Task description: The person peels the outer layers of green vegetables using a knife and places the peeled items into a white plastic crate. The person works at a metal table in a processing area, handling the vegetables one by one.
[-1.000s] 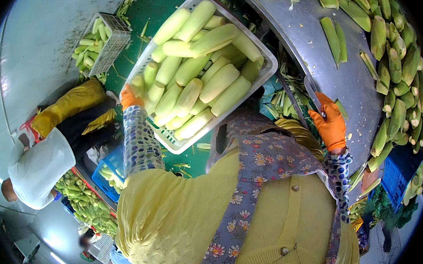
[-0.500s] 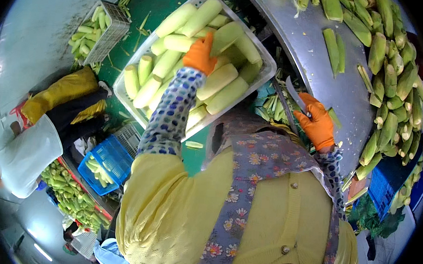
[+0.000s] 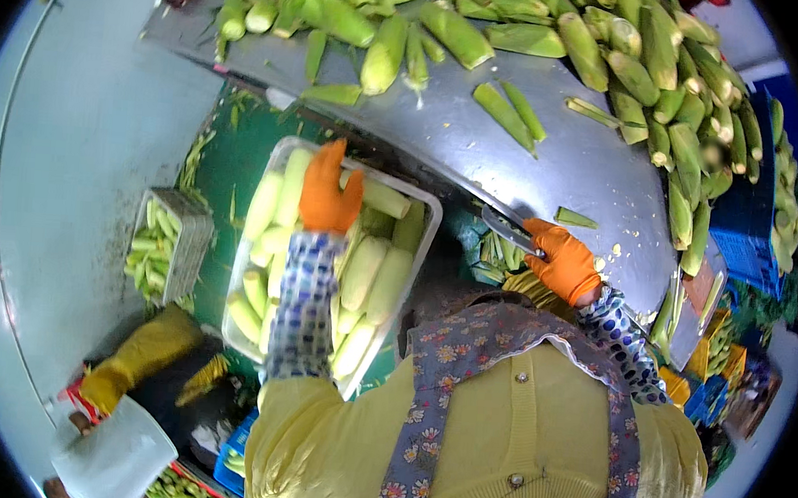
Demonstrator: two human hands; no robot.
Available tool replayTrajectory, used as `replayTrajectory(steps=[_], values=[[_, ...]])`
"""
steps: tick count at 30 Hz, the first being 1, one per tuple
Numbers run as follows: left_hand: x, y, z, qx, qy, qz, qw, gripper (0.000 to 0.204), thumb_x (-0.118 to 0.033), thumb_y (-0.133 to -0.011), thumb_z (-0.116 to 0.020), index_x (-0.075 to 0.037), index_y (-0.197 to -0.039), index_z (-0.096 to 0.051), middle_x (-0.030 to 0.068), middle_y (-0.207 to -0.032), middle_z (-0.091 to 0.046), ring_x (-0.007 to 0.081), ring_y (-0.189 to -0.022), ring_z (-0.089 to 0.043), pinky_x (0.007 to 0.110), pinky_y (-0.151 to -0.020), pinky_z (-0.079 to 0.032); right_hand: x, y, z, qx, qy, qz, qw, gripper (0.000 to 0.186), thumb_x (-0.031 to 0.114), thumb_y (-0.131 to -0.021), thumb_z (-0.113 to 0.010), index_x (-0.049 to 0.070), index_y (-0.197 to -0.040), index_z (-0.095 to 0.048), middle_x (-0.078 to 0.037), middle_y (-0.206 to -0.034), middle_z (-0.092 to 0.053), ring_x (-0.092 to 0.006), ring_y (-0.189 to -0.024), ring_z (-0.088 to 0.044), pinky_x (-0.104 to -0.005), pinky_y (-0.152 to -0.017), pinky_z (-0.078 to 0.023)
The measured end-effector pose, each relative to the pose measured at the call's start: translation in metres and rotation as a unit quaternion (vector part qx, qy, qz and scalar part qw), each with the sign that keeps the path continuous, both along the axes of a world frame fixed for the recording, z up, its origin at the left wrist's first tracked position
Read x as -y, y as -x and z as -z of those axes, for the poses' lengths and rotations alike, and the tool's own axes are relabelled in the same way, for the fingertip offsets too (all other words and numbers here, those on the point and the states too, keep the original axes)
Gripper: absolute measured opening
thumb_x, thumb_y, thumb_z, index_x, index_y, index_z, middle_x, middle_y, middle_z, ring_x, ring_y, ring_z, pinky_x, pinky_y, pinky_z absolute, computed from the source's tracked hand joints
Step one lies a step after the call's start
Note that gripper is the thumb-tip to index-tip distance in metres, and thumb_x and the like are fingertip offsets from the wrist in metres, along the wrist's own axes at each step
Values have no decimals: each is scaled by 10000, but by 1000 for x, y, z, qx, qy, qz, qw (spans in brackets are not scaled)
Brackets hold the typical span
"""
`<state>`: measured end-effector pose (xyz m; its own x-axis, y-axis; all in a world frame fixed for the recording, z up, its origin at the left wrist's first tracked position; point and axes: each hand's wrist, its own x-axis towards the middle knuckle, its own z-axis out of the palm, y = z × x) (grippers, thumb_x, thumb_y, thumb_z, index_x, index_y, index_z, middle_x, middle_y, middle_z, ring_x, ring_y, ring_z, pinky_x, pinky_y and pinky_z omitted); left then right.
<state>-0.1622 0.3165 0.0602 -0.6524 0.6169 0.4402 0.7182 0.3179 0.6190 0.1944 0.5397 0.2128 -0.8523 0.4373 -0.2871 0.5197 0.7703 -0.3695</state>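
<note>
My left hand [image 3: 331, 193], in an orange glove, is over the far part of a white plastic crate [image 3: 431, 225]. Its fingers point away from me, the thumb stands apart, and I see nothing in its grasp. Pale green, partly husked corn ears [image 3: 365, 273] fill the crate, some hidden under my hand and patterned sleeve. My right hand [image 3: 564, 265], also orange-gloved, is closed round the handle of a knife [image 3: 506, 229]. The blade points left and away, beside the edge of a metal table [image 3: 598, 175].
Green-husked corn [image 3: 693, 149] is heaped along the table's far and right sides. Loose husk leaves [image 3: 505, 116] lie on the metal. A smaller crate of corn [image 3: 191, 244] stands at left. A person in a white top [image 3: 116, 451] is at lower left. Blue crates [image 3: 751, 246] are at right.
The view has swung toward the table, showing more heaped corn. My left hand has moved to the crate's far end, its fingers more spread. My right hand still grips the knife.
</note>
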Motion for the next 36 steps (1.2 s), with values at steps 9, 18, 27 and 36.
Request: replayTrajectory(steps=[9,18,27,36], values=[[-252,91,-29,296,167,58,939,848,-494,-911,-707,116,-1449,-464,280,-1419,-535,417,-1301,-527,448,-1109,-452,8,-48,-13,22,-7,194,981,393,217,-909,-744,91,-1277,-687,-167,-1165,-727,-362,-959,-708,-422,-831,-567],[-260,-141,-67,880,-169,320,308,553,-515,-1020,-587,1,-1209,-650,200,-1133,-683,340,-1042,-682,484,-865,-600,3,-35,-17,-166,-64,252,951,710,289,-967,-699,150,-1583,-375,-155,-1112,-730,-357,-895,-720,-450,-760,-574],[-246,-291,-124,707,-88,518,473,372,-363,-997,-668,-77,-1230,-622,130,-1105,-654,311,-1045,-642,484,-959,-552,32,-111,-37,-210,-11,299,931,805,277,-1011,-652,90,-1650,-200,-244,-1348,-615,-383,-1146,-666,-390,-976,-521],[-209,-367,-140,652,4,564,506,367,-409,-1012,-622,-97,-1203,-653,84,-1139,-706,241,-1037,-691,378,-888,-590,88,-179,-44,-369,-53,374,849,597,272,-982,-693,129,-1525,-490,-183,-1292,-678,-363,-1103,-697,-399,-928,-565]])
